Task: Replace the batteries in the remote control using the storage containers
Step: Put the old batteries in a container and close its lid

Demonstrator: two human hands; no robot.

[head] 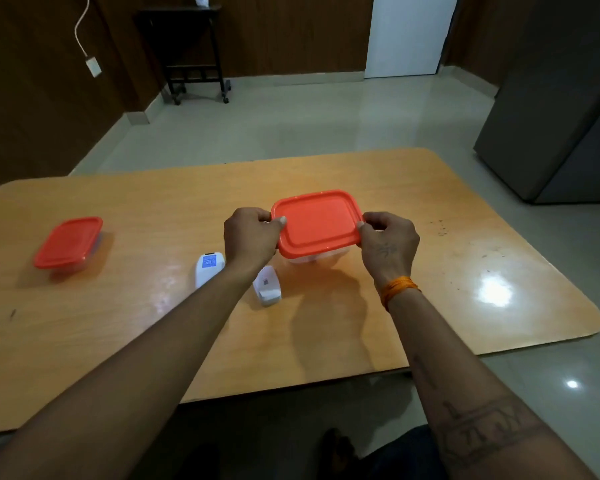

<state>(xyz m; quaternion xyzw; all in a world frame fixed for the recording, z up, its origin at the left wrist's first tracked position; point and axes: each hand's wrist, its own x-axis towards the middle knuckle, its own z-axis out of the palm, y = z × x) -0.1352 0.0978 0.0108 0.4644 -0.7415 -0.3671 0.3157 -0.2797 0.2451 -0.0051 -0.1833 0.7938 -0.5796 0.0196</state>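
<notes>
Across the middle of the wooden bench (430,209) sits a clear storage container capped by an orange lid (317,221), its long axis running left to right in front of the person, and both hands meet it at its two short ends. Left hand (252,235) is clamped on the lid's left edge, thumb pressing on top of the rim; right hand (390,239) is clamped on the right edge in the same manner, an orange thread band (397,289) around its wrist. Because the grip is symmetric and neither hand is nearer than the other, the coming move looks to turn on prying the lid upward from one corner while the other hand steadies the tub; whether the lid is being pressed down or lifted cannot be told. Through the clear wall below the lid something pale shows, too indistinct to name. Well apart to the left stands a second lidded container (68,242), closed, its contents hidden. Just nearer the person than the held container, between the forearms, lies the white battery cover (266,285), detached. Beside it to the left, partly under the left forearm, lies the white remote control (208,270), long axis pointing roughly away from the person, with a blue label near its far end.
</notes>
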